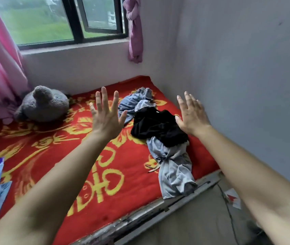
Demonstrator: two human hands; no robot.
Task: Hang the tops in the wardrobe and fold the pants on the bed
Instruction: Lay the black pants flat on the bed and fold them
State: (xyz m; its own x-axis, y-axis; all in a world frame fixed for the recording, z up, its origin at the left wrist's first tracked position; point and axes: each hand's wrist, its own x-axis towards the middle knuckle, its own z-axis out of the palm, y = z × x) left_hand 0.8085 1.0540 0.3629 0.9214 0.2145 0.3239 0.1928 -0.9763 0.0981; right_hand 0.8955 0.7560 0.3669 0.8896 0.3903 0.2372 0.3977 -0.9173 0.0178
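Both hands are up in the air with all fingers spread wide. They hold nothing. The left hand (106, 114) has its palm facing away, out over the bed (40, 156). The right hand (191, 113) is spread the same way, close to the wall (246, 76).

The clothes lie between the two hands and a bit lower, down on the bed. The right hand is nearer to them. Its thumb side looks just beside the black cloth (158, 127), but the hand seems to be above it, and I cannot tell if it touches. The left hand is a little more apart, near the far blue cloth (135, 101).

The pile is long and thin. It runs from the far end by the wall, back toward the person, and ends at the bed's near edge. The black cloth sits in the middle, on top. A near blue cloth (173, 167) sticks out under it and points at the person, with one end hanging just over the edge. It is all bunched up, so I cannot tell which piece is a top and which is pants.

No wardrobe shows here. I think the next move is to reach down and in, and the right hand has the shorter way to the black cloth.
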